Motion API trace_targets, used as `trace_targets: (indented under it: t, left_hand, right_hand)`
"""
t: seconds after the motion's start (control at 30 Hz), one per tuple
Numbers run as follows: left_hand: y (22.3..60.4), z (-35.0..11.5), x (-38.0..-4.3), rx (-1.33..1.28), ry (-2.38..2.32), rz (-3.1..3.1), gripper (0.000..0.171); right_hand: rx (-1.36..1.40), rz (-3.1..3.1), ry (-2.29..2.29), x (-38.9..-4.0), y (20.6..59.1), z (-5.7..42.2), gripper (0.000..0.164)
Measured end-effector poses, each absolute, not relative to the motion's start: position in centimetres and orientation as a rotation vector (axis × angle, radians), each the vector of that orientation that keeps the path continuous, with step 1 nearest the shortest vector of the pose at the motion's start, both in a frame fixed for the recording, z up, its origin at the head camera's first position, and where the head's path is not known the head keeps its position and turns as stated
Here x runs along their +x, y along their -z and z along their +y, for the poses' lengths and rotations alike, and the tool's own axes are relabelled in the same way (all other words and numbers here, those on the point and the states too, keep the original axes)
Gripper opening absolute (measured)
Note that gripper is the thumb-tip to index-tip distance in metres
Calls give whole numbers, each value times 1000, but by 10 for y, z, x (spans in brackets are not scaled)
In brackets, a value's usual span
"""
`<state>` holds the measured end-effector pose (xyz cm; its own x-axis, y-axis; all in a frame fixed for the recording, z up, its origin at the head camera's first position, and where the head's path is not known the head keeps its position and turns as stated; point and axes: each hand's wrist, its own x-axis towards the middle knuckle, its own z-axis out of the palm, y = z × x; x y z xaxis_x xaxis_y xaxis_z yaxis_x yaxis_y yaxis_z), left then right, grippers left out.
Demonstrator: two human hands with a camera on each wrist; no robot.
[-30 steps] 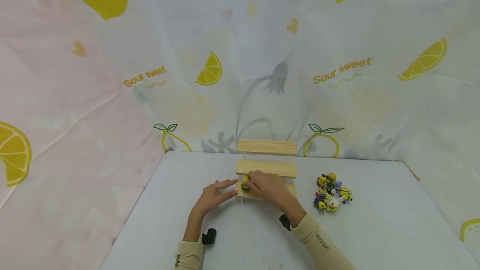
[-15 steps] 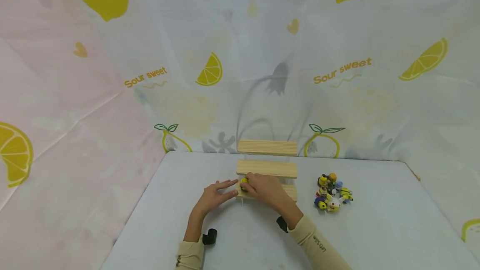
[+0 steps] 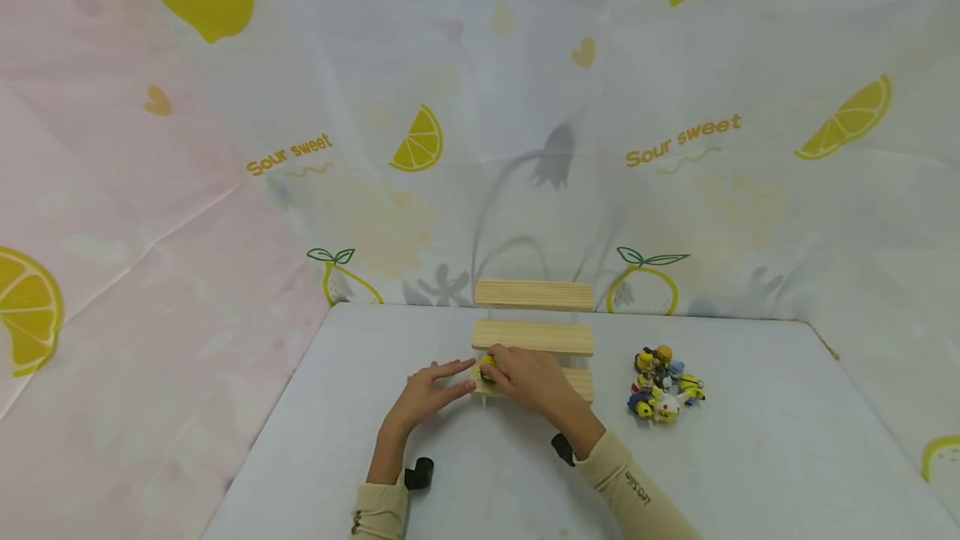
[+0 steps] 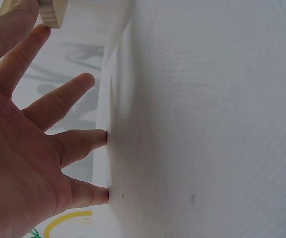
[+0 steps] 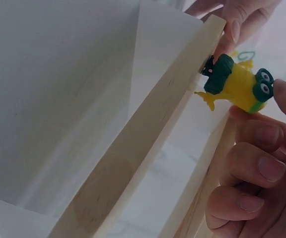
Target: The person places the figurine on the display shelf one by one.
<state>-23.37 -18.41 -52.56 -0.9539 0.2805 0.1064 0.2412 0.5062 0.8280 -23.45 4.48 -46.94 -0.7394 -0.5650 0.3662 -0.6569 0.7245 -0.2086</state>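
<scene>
At the left end of the lowest plank (image 3: 579, 382) of a three-tier wooden stand, my right hand (image 3: 534, 380) pinches a small minion figurine (image 5: 236, 83) between thumb and index finger. The figurine is yellow with big eyes and a green outfit, its feet right at the plank in the right wrist view. My left hand (image 3: 422, 395) has its fingers spread, with thumb and index fingertips at that plank's left end. In the left wrist view, the little finger (image 4: 88, 193) comes down to the white tabletop, and a corner of the plank shows at the top.
Behind rise the middle plank (image 3: 532, 337) and the top plank (image 3: 534, 294) of the stand. Several small toy figurines (image 3: 664, 386) lie heaped on the white table (image 3: 765, 440) to the right. A lemon-print cloth (image 3: 480, 215) hangs along the back.
My right hand has shifted slightly left along the lowest plank with the figurine, then stayed nearly still. My left hand keeps its place at the plank's end.
</scene>
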Motion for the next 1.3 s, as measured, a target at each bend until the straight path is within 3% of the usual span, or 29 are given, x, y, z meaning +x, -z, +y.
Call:
trace_targets:
  t: [1.3]
  left_hand:
    - [527, -183, -233, 436, -1440, 2713, 47]
  right_hand:
    - [1011, -2498, -433, -235, 477, 45, 33]
